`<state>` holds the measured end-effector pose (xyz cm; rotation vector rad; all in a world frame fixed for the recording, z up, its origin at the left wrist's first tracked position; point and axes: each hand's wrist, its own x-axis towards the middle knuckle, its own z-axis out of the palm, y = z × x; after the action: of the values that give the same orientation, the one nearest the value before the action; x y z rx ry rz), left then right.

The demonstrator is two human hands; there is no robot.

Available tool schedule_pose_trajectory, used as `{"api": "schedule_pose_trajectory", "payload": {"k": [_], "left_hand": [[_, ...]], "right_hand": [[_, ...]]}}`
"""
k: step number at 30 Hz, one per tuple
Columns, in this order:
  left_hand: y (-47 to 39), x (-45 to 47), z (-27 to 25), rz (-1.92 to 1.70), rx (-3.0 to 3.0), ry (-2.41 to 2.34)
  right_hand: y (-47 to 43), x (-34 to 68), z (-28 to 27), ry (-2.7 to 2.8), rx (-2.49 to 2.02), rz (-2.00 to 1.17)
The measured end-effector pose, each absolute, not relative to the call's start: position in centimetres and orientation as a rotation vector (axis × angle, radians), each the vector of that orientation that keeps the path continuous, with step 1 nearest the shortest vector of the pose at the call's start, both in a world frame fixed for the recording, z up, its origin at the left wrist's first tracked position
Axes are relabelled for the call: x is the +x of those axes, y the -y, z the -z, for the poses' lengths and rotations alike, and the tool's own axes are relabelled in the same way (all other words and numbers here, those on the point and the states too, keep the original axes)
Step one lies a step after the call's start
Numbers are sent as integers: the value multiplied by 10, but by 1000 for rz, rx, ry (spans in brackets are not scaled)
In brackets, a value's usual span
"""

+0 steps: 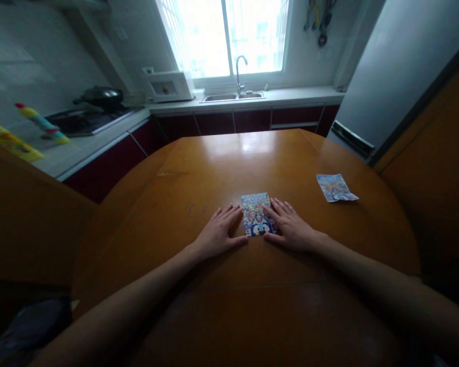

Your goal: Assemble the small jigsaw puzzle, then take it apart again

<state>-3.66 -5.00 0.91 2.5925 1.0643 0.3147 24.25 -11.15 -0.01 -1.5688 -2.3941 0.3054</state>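
A small rectangular cartoon picture (255, 213), which looks like a jigsaw puzzle, lies flat on the brown wooden table (229, 163). A blue and white cartoon face shows along its near edge. On its left side rests my left hand (222, 232), palm down with fingers stretched out, thumb at the near corner. From the right, my right hand (290, 224) lies flat with spread fingers; a fingertip and the thumb overlap the picture's right part. Neither hand grips anything. A creased paper sheet (334, 188) with a similar print lies to the right, apart from both hands.
Beyond the table runs a counter with a sink (233, 97), a tap (238, 74) and a white microwave (168, 86). At the left are a stove with a dark pan (101, 97) and yellow bottles (13, 142). A grey fridge (398, 71) stands at the right.
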Motion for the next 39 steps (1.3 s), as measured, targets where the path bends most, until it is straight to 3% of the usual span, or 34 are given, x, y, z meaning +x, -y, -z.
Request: {"api": "schedule_pose_trajectory", "payload": {"k": [16,23,39], "left_hand": [[27,-23,-11,-302,2588,-986],[-1,46,-5,-353,2651,-871],[-42,221,8,-423,2699,-786]], "right_hand": [[100,266,6,2143,-1761,-244],[79,360,18,1828,-2266,-128],[56,475,37,1423,-2512,11]]}}
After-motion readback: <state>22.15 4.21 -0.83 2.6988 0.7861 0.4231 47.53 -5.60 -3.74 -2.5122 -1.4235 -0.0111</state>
